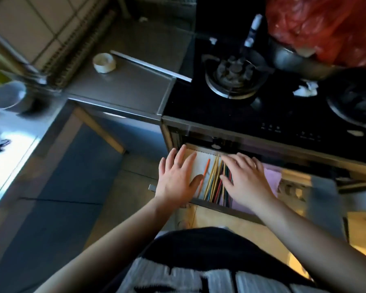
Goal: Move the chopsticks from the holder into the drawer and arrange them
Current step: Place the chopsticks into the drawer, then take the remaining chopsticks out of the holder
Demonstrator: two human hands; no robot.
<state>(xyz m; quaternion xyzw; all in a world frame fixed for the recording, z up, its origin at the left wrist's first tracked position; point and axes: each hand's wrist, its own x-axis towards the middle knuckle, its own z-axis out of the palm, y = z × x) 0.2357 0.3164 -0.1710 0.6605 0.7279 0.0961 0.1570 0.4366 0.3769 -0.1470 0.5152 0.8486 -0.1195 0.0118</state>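
Observation:
An open drawer (201,202) sits below the black stove. Inside, on a white liner, lies a bundle of coloured chopsticks (215,182), yellow, red, blue and dark ones, roughly parallel. One orange chopstick (205,173) lies apart to their left. My left hand (178,176) lies flat with straight fingers over the drawer's left edge, its thumb touching the orange chopstick. My right hand (245,178) rests with spread fingers on the right side of the bundle, covering part of it. No holder is identifiable in view.
A black gas stove (230,81) with two burners sits above the drawer. A steel counter (135,89) holds a white tape roll (104,62). A grey cup (7,96) stands far left. A red plastic bag (325,24) fills the upper right. A purple cloth (272,178) lies in the drawer.

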